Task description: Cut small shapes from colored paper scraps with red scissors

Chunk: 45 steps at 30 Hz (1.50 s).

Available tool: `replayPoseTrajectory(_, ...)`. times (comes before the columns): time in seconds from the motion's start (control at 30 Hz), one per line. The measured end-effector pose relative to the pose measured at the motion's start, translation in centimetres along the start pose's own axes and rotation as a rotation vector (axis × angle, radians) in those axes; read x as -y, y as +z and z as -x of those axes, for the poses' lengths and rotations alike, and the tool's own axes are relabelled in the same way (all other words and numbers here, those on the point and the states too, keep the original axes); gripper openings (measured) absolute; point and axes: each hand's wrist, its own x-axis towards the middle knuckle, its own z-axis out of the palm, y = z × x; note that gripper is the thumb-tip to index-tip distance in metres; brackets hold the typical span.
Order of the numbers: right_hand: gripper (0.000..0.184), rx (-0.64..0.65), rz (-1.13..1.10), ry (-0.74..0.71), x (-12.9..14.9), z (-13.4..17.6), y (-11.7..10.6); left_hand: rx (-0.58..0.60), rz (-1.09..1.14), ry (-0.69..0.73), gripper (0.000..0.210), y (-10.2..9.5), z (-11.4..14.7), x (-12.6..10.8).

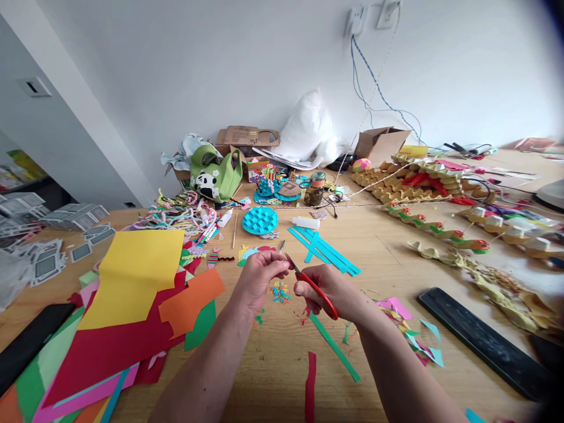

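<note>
My right hand [339, 288] grips a pair of scissors with red handles [318, 292], its blades pointing up and left. Close to the blade tips, my left hand [264, 273] is pinched, thumb against fingers; whatever it may hold is too small to make out. Below the hands lies a small heap of cut paper bits [280, 292] in blue, yellow and orange. A few green bits [258, 319] and curly red scraps [303, 317] are scattered nearby. Between my forearms rest a green paper strip [335, 348] and a red paper strip [311, 385].
Coloured paper sheets [136, 276] spread at left, near pipe cleaners [171, 211]. Ahead are a blue scalloped disc [259, 221], a white bottle [306, 222] and blue strips [330, 251]. Paper scraps [399, 308], a black tray-like object [476, 338] and egg cartons [392, 185] lie right.
</note>
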Motion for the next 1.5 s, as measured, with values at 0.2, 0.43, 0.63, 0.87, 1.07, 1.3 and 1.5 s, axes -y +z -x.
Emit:
replayPoseTrajectory(0.2, 0.050, 0.001, 0.003, 0.001, 0.2, 0.1, 0.0, -0.011, 0.019, -0.011, 0.012, -0.1, 0.0, 0.0)
replayPoseTrajectory(0.43, 0.049, -0.018, 0.035, 0.013, 0.2, 0.0, 0.0, -0.011, 0.008, -0.006, 0.012, -0.1, 0.0, -0.1)
replayPoseTrajectory(0.63, 0.049, -0.026, 0.056, 0.036, 0.3, -0.1, 0.0, -0.022, -0.069, 0.074, 0.008, -0.2, -0.1, 0.2)
replayPoseTrajectory(0.87, 0.048, -0.038, 0.075, 0.055, 0.3, -0.1, 0.0, -0.035, -0.170, 0.128, 0.009, -0.2, -0.1, 0.3)
replayPoseTrajectory(1.07, 0.045, -0.104, 0.104, 0.017, 0.0, 0.3, -0.6, -0.026, -0.364, 0.169, 0.011, -1.4, 0.1, -1.0)
replayPoseTrajectory(1.3, 0.050, -0.181, 0.060, 0.009, 1.5, 1.6, -1.7, -0.005, -1.117, 0.044, 0.006, -6.4, 1.2, 1.3)
replayPoseTrajectory(1.5, 0.056, -0.216, 0.052, 0.001, 2.3, 2.3, -2.0, -0.086, -1.288, -0.040, 0.010, -9.0, 3.8, 3.8)
